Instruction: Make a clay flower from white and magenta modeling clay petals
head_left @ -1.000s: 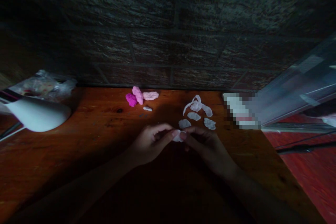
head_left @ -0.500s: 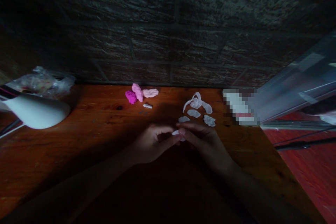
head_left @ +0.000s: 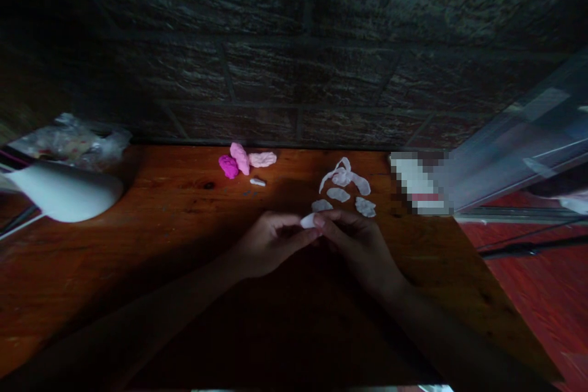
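Between the fingertips of both hands is a small white piece of soft clay [head_left: 308, 221], mostly covered by the fingers. My left hand [head_left: 271, 245] pinches it from the left, thumb extended along its near side. From the right, my right hand [head_left: 356, 242] presses it between thumb and fingers. Just beyond the hands lie thin, flattened pale pieces: one flat piece [head_left: 321, 205] nearest the fingers, an oval piece [head_left: 339, 195], a ragged piece [head_left: 365, 206] and a looped strip [head_left: 361, 183] curled round another bit.
Lumps of magenta clay [head_left: 228, 166], pink clay [head_left: 239, 158] and pale pink clay [head_left: 262, 160] lie near the wall, with a small white stick-like piece [head_left: 258, 182]. A white lamp-like object [head_left: 68, 193] and crumpled plastic [head_left: 87, 144] stand left; a blurred-out box [head_left: 422, 187] lies right.
The white clay piece has turned in the fingers and shows more of its surface. Both hands stay close together, and the view has shifted slightly.
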Demonstrator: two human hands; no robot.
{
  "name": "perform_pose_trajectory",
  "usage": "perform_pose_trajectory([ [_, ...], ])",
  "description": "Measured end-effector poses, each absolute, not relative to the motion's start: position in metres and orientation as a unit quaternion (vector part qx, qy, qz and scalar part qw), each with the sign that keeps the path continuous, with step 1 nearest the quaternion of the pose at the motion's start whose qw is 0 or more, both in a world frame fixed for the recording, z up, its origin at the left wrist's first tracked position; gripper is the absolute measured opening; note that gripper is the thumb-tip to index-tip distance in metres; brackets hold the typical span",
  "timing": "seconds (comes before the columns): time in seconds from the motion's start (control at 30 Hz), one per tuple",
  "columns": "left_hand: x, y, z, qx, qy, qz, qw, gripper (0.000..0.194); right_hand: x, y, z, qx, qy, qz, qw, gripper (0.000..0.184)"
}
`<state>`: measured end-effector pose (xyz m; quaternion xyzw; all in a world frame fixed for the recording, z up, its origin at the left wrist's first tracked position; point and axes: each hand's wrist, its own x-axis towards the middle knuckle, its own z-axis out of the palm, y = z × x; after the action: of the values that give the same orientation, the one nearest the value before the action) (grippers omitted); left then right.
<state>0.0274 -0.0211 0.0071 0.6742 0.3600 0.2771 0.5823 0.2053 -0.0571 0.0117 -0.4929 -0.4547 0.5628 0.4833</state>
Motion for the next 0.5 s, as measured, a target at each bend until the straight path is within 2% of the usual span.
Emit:
perform_pose_trajectory([
  [0.27, 0.0265, -0.023, 0.0033, 0.703, 0.381, 0.308, 0.516, 0.026, 0.2039, -0.0559, 0.0111, -0.496, -0.451, 0.561, 0.485, 0.026],
  [0.5, 0.0292, -0.0238, -0.0008, 0.664, 0.331, 0.331, 0.583, 0.026, 0.1999, -0.0582, 0.0118, -0.502, -0.405, 0.589, 0.487, 0.027],
])
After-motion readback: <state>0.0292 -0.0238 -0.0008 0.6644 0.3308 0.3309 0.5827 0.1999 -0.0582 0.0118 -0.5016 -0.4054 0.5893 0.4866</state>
